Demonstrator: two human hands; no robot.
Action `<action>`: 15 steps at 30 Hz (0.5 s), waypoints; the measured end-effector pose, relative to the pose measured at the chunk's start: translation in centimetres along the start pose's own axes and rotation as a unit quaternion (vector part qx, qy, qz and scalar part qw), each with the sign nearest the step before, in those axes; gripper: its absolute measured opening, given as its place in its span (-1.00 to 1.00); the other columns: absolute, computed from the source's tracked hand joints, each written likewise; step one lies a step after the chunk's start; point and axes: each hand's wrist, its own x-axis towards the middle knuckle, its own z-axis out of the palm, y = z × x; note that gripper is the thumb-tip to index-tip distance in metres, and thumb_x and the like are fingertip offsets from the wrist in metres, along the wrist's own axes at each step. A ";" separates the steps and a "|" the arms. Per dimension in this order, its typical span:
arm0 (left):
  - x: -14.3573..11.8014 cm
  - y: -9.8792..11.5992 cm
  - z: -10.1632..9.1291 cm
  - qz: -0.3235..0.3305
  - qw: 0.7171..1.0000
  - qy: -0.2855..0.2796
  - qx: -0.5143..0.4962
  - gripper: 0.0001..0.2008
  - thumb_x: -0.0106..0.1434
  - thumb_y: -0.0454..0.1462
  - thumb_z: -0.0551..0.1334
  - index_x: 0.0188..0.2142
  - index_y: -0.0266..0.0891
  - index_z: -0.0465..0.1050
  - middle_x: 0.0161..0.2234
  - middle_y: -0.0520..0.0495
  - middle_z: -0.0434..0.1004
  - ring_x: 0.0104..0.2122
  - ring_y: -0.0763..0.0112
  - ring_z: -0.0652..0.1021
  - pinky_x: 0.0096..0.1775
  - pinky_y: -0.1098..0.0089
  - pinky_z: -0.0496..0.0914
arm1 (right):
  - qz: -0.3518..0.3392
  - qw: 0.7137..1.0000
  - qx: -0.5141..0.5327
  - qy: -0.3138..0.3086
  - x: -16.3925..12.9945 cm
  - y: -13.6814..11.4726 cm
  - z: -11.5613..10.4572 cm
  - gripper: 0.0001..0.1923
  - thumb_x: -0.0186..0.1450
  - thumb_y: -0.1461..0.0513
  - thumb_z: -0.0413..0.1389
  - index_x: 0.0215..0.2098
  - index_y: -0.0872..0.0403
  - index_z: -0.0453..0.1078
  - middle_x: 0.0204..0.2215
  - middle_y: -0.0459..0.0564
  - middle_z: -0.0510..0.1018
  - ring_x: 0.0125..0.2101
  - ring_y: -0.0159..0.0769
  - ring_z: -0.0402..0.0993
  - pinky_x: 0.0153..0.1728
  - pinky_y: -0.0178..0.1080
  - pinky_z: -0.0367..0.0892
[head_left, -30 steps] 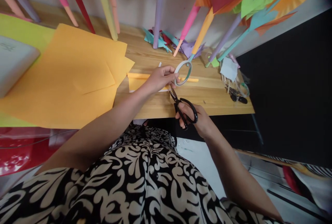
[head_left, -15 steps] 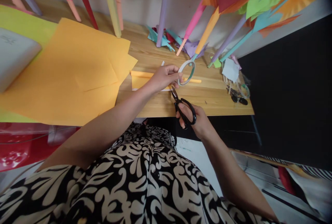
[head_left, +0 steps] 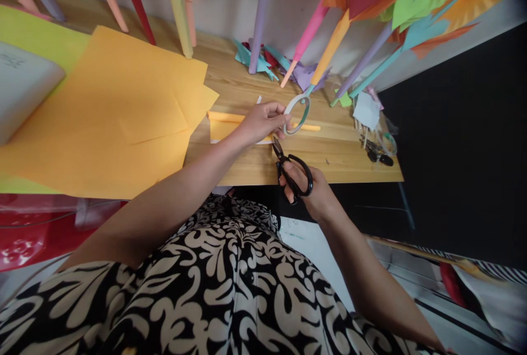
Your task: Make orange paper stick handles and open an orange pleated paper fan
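Head view showed me, at the far left, a pale grey box lying on a yellow-green sheet, with a spread of orange paper overlapping it across the wooden table. Rolled paper sticks in pink, red, yellow and purple leaned against the wall above.

Moving right, I saw my left hand stretched out over the table edge, fingers curled and pinched on the near rim of a tape roll, which stood tilted just above the wood. Under that hand lay a rolled orange tube, running on toward the right beneath the tape.

Just right of and below it, my right hand sat at the table's front edge, fingers threaded through the loops of black scissors. The grip was closed round the handles; the blades pointed up toward the left hand, their tips close under it, and I could not tell how far apart they stood.

Further right, coloured paper scraps were piled by the wall, and a clear container of small clips stood near the table's right end.
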 end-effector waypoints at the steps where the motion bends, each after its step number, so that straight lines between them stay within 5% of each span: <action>1: 0.0 0.0 0.0 0.001 1.000 0.000 0.000 -0.87 0.38 -0.41 0.23 -0.35 -0.34 0.39 -0.41 -0.02 0.61 -0.56 0.61 0.53 -0.39 0.50 0.42 | 0.000 1.000 0.005 0.004 0.0 0.1 0.1 -0.48 0.26 -0.18 0.21 -0.53 0.07 0.38 -0.71 -0.13 0.41 -0.74 -0.46 0.22 -0.67 -0.33 0.10; 15: 0.0 0.0 0.0 0.002 1.000 -0.001 0.004 -0.87 0.36 -0.34 0.28 -0.34 -0.33 0.39 -0.39 -0.04 0.63 -0.53 0.57 0.55 -0.33 0.45 0.46 | 0.003 0.998 0.052 0.028 -0.1 0.9 0.9 -0.48 0.24 -0.17 0.24 -0.53 0.07 0.35 -0.64 -0.14 0.41 -0.75 -0.51 0.23 -0.71 -0.36 0.09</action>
